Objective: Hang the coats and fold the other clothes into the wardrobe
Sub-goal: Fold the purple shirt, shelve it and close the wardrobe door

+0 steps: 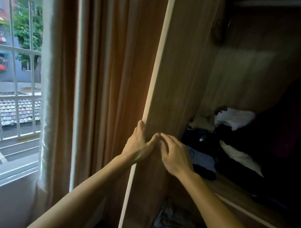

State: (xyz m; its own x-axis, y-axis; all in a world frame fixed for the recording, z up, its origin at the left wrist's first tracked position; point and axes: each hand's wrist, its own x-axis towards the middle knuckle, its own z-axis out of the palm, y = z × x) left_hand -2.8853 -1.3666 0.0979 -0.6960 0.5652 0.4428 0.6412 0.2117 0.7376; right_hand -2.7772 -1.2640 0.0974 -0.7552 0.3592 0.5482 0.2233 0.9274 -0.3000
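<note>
The wardrobe's wooden door (169,79) stands open, edge towards me. My left hand (139,145) grips its outer edge, fingers wrapped round the pale trim and thumb on the inner face. My right hand (174,156) rests flat against the door's inner face beside the left thumb, fingers apart, holding nothing. Inside, on the wooden shelf (233,197), lies a loose heap of clothes: a blue garment (203,159), white ones (234,118) and dark ones (242,152). More crumpled clothes (174,223) lie in the compartment below.
A brown curtain (104,73) hangs just left of the door. Further left is a barred window (12,83) over a street. The right part of the wardrobe interior (292,108) is very dark; a dark object (220,29) hangs near the top.
</note>
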